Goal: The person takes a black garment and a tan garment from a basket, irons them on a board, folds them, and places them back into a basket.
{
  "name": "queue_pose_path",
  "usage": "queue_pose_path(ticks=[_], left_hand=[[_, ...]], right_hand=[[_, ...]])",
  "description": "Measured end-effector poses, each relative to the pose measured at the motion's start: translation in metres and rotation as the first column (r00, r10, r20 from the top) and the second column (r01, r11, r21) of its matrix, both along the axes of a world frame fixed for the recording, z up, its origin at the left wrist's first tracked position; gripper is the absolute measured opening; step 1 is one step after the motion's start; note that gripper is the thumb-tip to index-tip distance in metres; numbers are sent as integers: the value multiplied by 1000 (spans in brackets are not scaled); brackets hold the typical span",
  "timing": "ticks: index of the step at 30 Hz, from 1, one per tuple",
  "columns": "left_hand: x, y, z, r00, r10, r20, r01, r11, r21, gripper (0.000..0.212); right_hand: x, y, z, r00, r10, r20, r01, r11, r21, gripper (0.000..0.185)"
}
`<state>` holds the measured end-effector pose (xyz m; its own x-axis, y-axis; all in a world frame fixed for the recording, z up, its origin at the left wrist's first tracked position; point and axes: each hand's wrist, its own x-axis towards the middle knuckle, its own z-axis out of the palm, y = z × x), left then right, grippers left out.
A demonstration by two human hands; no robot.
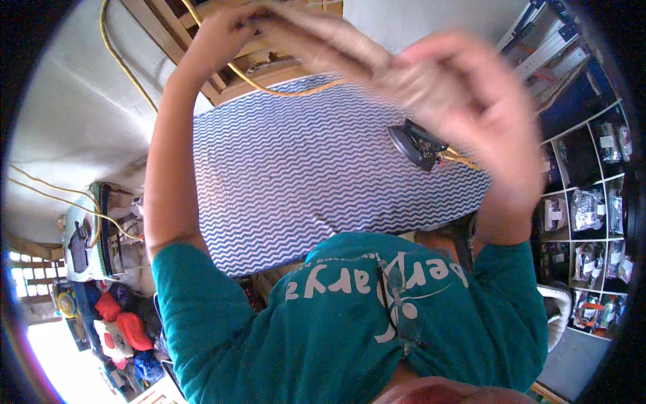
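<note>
A blurred beige piece of cloth (328, 43) stretches between my two raised hands, above the far part of an ironing board. My left hand (224, 38) grips one end at the upper left, its fingers partly hidden. At the upper right my right hand (484, 96) is closed around the other end, smeared by motion. Below the cloth lies the ironing board (292, 171), covered in blue and white zigzag fabric. A dark clothes iron (416, 144) rests near its right side, close under my right forearm, with a yellow cord (462, 159) running from it.
Another yellow cord (282, 93) loops over the board's far edge near a wooden frame (222, 83). On the right stands a cubby shelf (568, 212) with bagged items; a folding ladder (542, 40) leans beyond. A second board with an iron (79, 245) is at left.
</note>
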<state>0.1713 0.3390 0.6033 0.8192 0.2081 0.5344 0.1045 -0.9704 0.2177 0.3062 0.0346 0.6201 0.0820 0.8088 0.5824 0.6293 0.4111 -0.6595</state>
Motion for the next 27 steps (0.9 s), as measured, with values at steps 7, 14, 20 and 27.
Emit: queue_pose_path(ticks=[7,14,20,27], left_hand=[[-88,79,-232,985,127,-115,-172,716,-676,25],[-206,35,-384,760,617,-203,-327,93,-940,19],[-197,-36,-386,721,684,-109,-553,474,-685,19],[-123,-125,-361,842,460,-282,-538,754,-376,28]], right_hand=[[-135,88,-199,935,349,-64,-347,862,-369,45],[-68,74,-282,953,284,109,-221,892,-394,38],[163,14,-296,524,-309,794,834,375,-404,36],[224,-25,-347,739,-335,584,658,544,-520,45]])
